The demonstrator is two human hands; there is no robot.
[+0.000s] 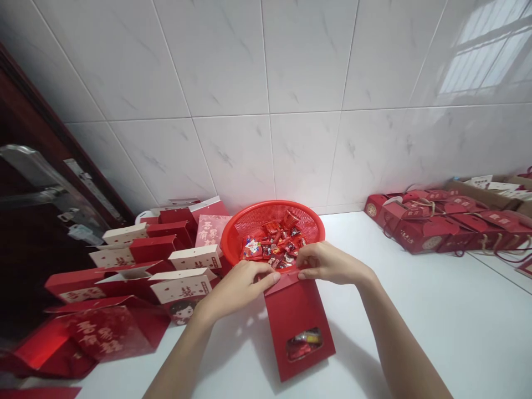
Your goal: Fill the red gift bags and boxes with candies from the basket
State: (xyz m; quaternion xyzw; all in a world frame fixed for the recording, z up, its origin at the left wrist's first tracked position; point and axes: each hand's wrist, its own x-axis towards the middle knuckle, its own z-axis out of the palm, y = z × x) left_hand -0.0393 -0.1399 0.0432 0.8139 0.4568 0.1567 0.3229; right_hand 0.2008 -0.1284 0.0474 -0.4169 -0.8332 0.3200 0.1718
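Note:
A red paper gift box (pixel 297 316) stands tilted on the white table, a small window low on its face showing wrapped sweets inside. Along its top edge, the fold is pinched by both of my hands. My left hand (pixel 245 282) grips the left end of that fold with thumb and fingers together. At the right end, my right hand (pixel 328 263) closes thumb and fingers on the same flap. Just behind the box sits a red plastic basket (pixel 236 221) with several wrapped candies (pixel 278 241) in it.
Red and cream gift boxes (pixel 112 330) crowd the left side, several with open tops. Red boxes with cord handles (pixel 428 224) are grouped at the right on the white table (pixel 415 310). Behind is a tiled wall (pixel 303 160); a dark door with a metal handle (pixel 29 166) stands far left.

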